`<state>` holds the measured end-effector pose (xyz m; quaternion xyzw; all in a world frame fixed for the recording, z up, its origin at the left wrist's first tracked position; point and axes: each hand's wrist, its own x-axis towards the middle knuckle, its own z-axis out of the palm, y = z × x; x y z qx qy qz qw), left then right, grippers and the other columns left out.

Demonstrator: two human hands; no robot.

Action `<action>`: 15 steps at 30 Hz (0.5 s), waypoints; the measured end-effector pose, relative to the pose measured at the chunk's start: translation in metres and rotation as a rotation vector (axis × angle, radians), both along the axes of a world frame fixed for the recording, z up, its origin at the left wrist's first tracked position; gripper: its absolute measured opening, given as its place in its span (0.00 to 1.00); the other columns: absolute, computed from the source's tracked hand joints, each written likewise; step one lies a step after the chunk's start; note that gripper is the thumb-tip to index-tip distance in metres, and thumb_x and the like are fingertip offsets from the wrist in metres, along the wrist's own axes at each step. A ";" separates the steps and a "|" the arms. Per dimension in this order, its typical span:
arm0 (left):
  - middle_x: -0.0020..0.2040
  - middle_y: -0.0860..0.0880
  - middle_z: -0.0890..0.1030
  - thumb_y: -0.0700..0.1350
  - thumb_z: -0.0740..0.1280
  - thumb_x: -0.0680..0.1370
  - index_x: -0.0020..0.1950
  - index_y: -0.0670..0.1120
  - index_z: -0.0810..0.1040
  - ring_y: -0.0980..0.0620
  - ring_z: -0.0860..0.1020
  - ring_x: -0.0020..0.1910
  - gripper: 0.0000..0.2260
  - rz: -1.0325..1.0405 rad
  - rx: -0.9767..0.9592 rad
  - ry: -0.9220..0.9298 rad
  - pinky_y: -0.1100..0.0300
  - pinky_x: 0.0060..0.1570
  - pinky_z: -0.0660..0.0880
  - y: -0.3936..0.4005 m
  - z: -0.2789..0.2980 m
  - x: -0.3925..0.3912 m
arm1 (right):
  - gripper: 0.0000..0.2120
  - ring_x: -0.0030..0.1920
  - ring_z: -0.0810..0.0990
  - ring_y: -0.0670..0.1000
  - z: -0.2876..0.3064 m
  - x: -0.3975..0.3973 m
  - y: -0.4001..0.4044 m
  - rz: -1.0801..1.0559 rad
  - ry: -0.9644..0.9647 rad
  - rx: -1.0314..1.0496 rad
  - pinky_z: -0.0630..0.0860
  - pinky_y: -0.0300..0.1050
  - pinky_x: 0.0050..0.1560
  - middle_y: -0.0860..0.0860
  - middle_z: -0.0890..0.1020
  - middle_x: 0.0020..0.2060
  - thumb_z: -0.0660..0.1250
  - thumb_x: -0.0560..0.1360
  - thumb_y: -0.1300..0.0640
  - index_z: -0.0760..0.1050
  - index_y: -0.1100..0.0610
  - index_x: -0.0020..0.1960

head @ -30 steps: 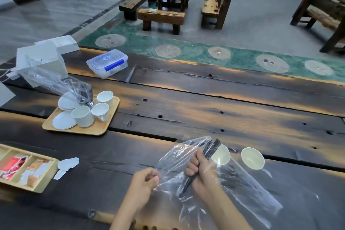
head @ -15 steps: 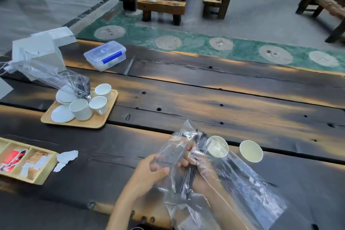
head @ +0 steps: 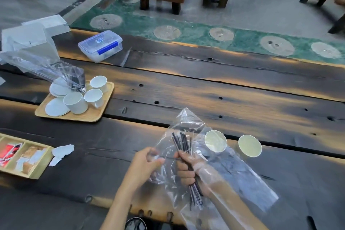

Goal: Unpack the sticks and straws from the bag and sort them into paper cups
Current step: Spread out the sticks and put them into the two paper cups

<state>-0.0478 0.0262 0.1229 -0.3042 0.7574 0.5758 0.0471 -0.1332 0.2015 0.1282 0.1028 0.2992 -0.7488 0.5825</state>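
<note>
A clear plastic bag (head: 231, 172) lies across the near table edge, its top corner raised. My right hand (head: 185, 169) is inside the bag, shut on a bundle of thin black sticks (head: 182, 143) that point up and away. My left hand (head: 144, 164) pinches the bag's left edge from outside. Two empty paper cups stand just right of the bag: the nearer cup (head: 215, 141) is partly behind the plastic, the other cup (head: 249, 145) stands free. I cannot tell sticks from straws within the bundle.
A wooden tray (head: 93, 114) at left carries white cups, lids and a second clear bag (head: 43, 69). A lidded plastic box (head: 100, 45) and white cartons (head: 28, 39) stand behind it. A divided wooden box (head: 24, 157) with packets and torn paper (head: 62, 152) sit near left.
The bag's top corner has been pulled up higher and my right hand has lifted the black bundle, so the stick tips now fan out more upright inside the plastic.
</note>
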 end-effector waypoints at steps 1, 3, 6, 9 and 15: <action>0.30 0.48 0.79 0.41 0.71 0.76 0.48 0.45 0.80 0.56 0.76 0.23 0.02 0.032 -0.044 -0.005 0.63 0.26 0.73 -0.004 -0.007 -0.001 | 0.08 0.17 0.66 0.44 -0.002 0.000 0.000 0.011 0.010 0.064 0.63 0.34 0.15 0.50 0.70 0.24 0.65 0.77 0.54 0.73 0.59 0.46; 0.25 0.47 0.76 0.39 0.68 0.77 0.39 0.40 0.80 0.54 0.73 0.21 0.08 0.148 -0.116 -0.016 0.61 0.23 0.72 -0.023 -0.026 0.003 | 0.07 0.18 0.64 0.43 -0.005 -0.004 0.006 0.022 0.018 0.149 0.59 0.33 0.16 0.49 0.68 0.25 0.64 0.77 0.54 0.74 0.58 0.47; 0.24 0.44 0.74 0.38 0.66 0.77 0.34 0.39 0.77 0.54 0.72 0.19 0.11 0.416 -0.133 -0.091 0.64 0.21 0.70 -0.061 -0.051 0.021 | 0.03 0.20 0.62 0.44 -0.014 -0.011 0.017 0.019 0.106 0.298 0.56 0.35 0.19 0.50 0.67 0.28 0.64 0.77 0.58 0.75 0.57 0.47; 0.29 0.41 0.73 0.36 0.64 0.76 0.39 0.38 0.77 0.53 0.73 0.20 0.07 0.722 0.004 -0.157 0.64 0.22 0.70 -0.092 -0.080 0.045 | 0.03 0.21 0.63 0.45 -0.036 -0.013 0.023 -0.056 0.207 0.454 0.59 0.35 0.20 0.51 0.69 0.28 0.63 0.79 0.60 0.73 0.58 0.51; 0.33 0.43 0.73 0.36 0.64 0.78 0.36 0.43 0.72 0.51 0.72 0.28 0.10 1.089 0.238 -0.116 0.69 0.17 0.71 -0.106 -0.124 0.058 | 0.04 0.23 0.69 0.49 -0.077 -0.020 0.005 -0.152 0.204 0.631 0.67 0.38 0.24 0.52 0.73 0.27 0.64 0.79 0.61 0.70 0.57 0.46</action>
